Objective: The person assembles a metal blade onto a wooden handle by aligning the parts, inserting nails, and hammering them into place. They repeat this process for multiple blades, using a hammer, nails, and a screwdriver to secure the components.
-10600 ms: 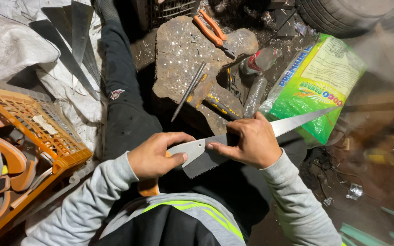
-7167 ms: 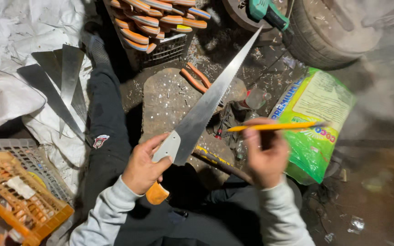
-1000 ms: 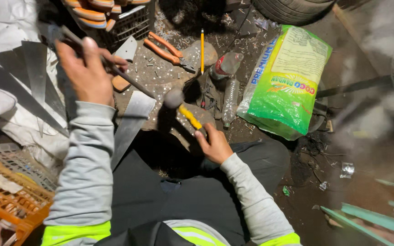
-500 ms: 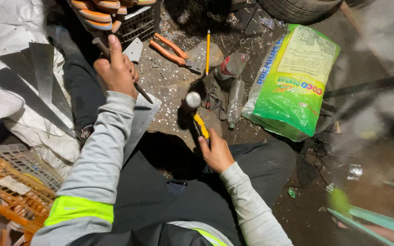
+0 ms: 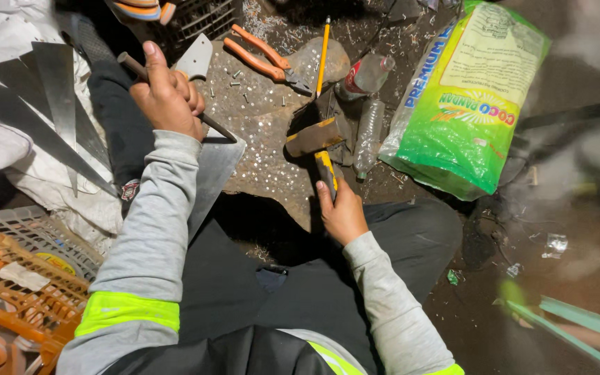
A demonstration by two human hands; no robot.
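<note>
Left hand [image 5: 168,94] grips punch [image 5: 213,126]; right hand [image 5: 342,212] hammer [image 5: 317,139].

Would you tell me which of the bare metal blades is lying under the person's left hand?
It is the broad blade on the stone block, under the punch held by the left hand. The other blades lie apart on the white sheet.

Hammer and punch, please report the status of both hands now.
Left hand grips metal punch, tip on blade. Right hand holds hammer over stone block. Orange pliers and pencil lie beyond.
</note>
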